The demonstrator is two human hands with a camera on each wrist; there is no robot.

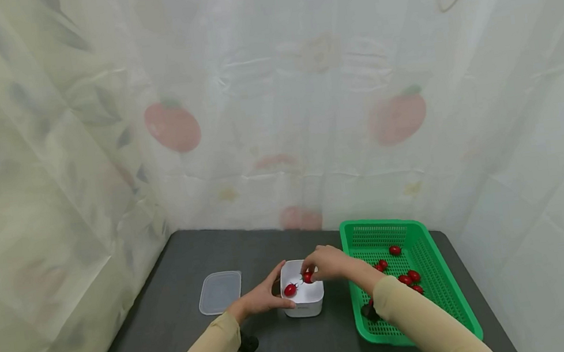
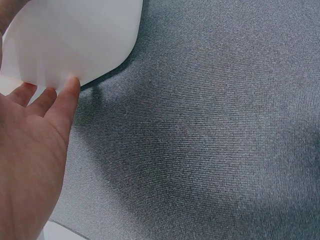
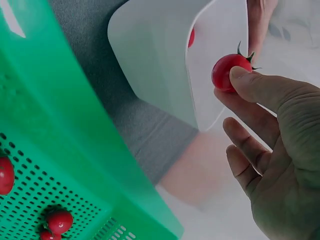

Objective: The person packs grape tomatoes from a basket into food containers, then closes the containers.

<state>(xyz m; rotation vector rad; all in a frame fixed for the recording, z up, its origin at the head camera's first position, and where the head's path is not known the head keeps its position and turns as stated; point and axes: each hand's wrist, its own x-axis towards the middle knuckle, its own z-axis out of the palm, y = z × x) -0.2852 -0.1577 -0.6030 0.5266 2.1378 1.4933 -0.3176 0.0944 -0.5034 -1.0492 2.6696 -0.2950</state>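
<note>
My right hand (image 1: 327,263) pinches a red cherry tomato (image 3: 231,71) with a green stem between thumb and index finger, over the opening of a white square container (image 1: 305,310). Another cherry tomato (image 1: 290,290) lies inside that container. On the container's left side, my left hand (image 1: 260,296) holds it, thumb toward the near side and fingers toward the far side. In the left wrist view, the fingertips (image 2: 73,84) touch the white wall. To the right, a green perforated basket (image 1: 445,276) contains several cherry tomatoes (image 1: 405,280).
A translucent square lid (image 1: 221,292) lies flat on the dark grey table (image 1: 178,269), left of the container. Light printed curtains (image 1: 275,113) hang behind and on both sides. The basket's raised rim runs beneath my right forearm.
</note>
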